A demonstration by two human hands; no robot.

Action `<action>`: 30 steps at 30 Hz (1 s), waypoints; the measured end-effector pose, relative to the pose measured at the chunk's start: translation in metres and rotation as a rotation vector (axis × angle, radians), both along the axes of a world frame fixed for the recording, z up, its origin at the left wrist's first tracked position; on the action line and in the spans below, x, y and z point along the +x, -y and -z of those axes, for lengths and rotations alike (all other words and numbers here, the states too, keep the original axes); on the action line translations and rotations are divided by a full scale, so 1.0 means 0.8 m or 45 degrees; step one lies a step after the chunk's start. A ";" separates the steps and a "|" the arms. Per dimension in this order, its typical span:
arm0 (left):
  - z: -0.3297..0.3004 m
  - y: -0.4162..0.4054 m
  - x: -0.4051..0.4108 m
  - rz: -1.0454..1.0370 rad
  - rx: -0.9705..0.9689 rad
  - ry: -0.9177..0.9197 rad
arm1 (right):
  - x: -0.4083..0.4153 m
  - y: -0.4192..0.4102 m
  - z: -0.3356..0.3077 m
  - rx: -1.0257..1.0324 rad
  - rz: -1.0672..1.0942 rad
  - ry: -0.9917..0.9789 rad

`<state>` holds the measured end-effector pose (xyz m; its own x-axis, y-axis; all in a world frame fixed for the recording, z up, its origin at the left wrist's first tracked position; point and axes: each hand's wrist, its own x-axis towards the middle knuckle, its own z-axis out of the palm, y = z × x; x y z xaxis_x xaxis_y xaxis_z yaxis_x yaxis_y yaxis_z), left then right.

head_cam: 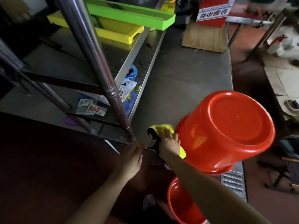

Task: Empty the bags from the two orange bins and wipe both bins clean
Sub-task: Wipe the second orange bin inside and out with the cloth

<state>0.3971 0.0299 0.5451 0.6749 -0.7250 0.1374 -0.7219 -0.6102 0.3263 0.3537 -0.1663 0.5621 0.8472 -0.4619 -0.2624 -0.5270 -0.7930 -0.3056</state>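
An orange bin (229, 128) stands upside down on the steel table (186, 75), its round base facing up. My right hand (169, 143) lies on a yellow and black cloth (159, 129) beside the bin's left wall, fingers spread flat on the cloth. My left hand (131, 157) is stretched out with straight fingers at the table's front edge, near the foot of a steel post, and holds nothing. A second orange bin (179, 206) stands upright on the floor below the table, partly hidden by my right forearm.
A steel rack post (97, 62) rises at the left over a lower shelf with small packets (90, 109). Yellow (113, 31) and green (129, 15) trays sit at the back left. A red and white carton (213, 12) on a board stands at the back.
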 end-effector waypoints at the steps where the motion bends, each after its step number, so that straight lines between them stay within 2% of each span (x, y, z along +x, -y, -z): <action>1: 0.003 -0.002 0.003 -0.026 0.005 -0.030 | 0.018 -0.001 0.005 0.042 0.044 -0.039; 6: 0.013 -0.006 0.016 -0.042 0.056 -0.069 | 0.072 -0.002 0.025 0.195 0.139 -0.241; 11: -0.007 0.015 0.026 0.062 -0.019 -0.042 | 0.057 0.007 0.012 0.078 0.036 -0.162; 14: -0.031 0.037 0.034 0.141 0.017 0.008 | 0.052 0.025 -0.023 0.030 0.010 -0.092; 18: -0.082 0.087 0.035 0.105 0.127 0.123 | 0.060 0.068 -0.107 -0.032 0.021 0.067; 23: -0.162 0.178 0.032 0.198 0.023 0.248 | 0.041 0.149 -0.213 -0.233 0.059 0.253; 27: -0.204 0.242 0.014 0.276 -0.019 0.367 | -0.027 0.229 -0.255 -0.327 0.193 0.231; 30: -0.222 0.283 -0.007 0.299 -0.024 0.243 | -0.094 0.281 -0.258 -0.394 0.302 0.118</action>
